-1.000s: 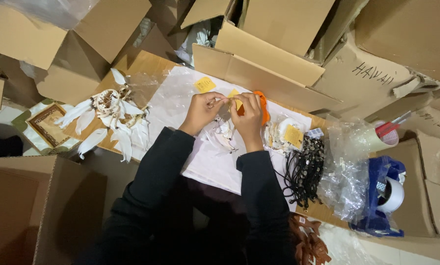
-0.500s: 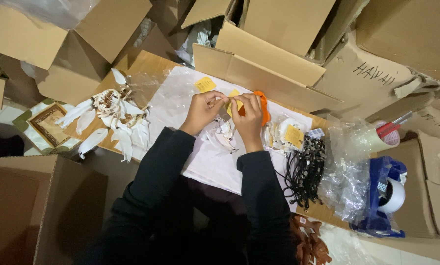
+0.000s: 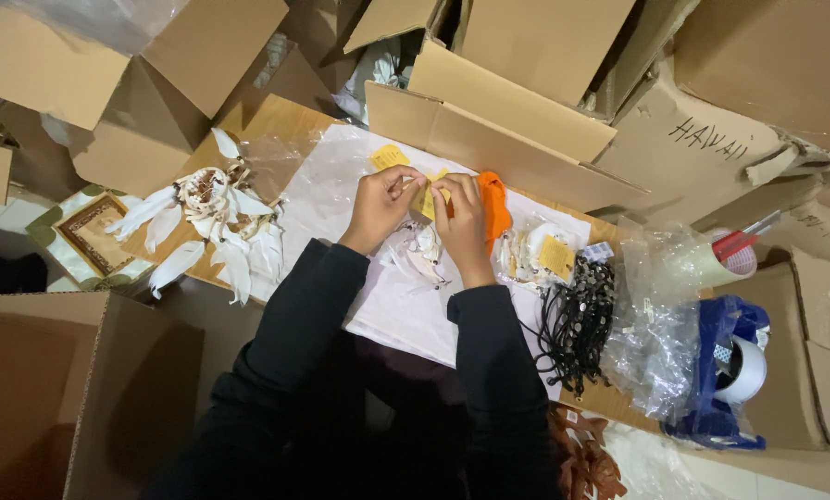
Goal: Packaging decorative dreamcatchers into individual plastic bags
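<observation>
My left hand (image 3: 378,206) and my right hand (image 3: 458,222) meet over a white sheet (image 3: 387,306) on the table, both in black sleeves. Together they pinch a small yellow paper tag (image 3: 426,199). An orange tool (image 3: 494,206) lies just behind my right hand; I cannot tell whether the hand grips it. Under the hands lies a small white feathered piece (image 3: 422,252). A second yellow tag (image 3: 388,156) rests on the sheet beyond my left hand.
A pile of white feathered ornaments (image 3: 209,215) lies left. Right of my hands are a bagged item with a yellow tag (image 3: 552,255), black cords (image 3: 577,319), crumpled clear plastic (image 3: 657,333) and a blue tape dispenser (image 3: 725,375). Cardboard boxes (image 3: 517,102) surround the table.
</observation>
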